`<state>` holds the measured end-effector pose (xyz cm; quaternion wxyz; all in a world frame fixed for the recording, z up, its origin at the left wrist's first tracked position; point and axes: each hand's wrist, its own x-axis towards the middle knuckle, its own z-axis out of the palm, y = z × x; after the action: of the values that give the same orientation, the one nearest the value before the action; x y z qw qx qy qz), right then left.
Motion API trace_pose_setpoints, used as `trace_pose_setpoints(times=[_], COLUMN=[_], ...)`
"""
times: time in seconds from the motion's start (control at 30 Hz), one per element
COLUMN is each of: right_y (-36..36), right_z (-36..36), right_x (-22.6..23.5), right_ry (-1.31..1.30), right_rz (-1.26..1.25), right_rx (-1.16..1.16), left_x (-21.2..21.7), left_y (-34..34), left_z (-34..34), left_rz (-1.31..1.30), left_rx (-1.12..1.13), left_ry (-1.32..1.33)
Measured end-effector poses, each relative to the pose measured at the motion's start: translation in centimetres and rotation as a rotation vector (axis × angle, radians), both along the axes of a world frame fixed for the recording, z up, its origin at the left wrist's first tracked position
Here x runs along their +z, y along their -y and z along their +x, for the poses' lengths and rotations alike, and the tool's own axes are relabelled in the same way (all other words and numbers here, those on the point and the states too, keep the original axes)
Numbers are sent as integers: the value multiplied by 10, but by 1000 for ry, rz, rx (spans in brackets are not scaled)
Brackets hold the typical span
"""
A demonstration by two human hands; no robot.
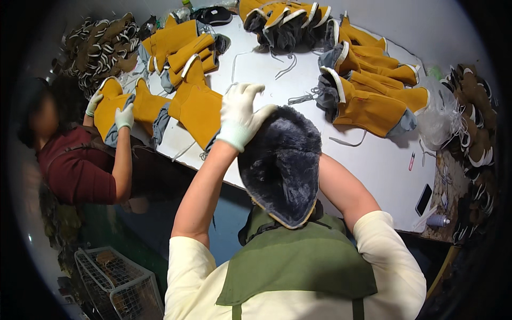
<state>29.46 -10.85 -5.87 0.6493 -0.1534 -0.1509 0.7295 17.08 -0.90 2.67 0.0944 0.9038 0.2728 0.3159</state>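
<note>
A boot upper hangs in front of my chest, its dark grey plush lining facing up and a thin tan edge showing at its lower tip. My left hand, in a white knit glove, is at its upper left side. The fingers are raised and spread, and the thumb reaches to the lining's edge. Behind the upper, my right hand is hidden; only the right forearm shows, running up to its right side. Whether those fingers grip it cannot be seen.
On the white table, tan boot uppers lie in groups. A co-worker at the left handles another upper. Brown pieces are heaped far left. A phone, red pen and thread spool lie right.
</note>
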Motion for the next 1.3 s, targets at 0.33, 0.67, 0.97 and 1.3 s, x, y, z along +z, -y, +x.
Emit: trace_pose_setpoints(times=[0.33,0.67,0.97,1.3], right_y=[-8,-19,-15,-6], right_z=[-4,5,11,2], right_x=[-13,-23,-27,-43], right_ry=[4,25,25,15], right_rz=[-2,-10,-9,6], right_rx=[1,-20,-36,-18], left_x=[-31,-27,-25,-39], left_y=[28,61,42,25], left_z=[-23,-26,-66,-31], left_rz=[-22,226,205,-545], left_rx=[-468,-442,-73,158], left_ry=[-252,-381,-362,-168])
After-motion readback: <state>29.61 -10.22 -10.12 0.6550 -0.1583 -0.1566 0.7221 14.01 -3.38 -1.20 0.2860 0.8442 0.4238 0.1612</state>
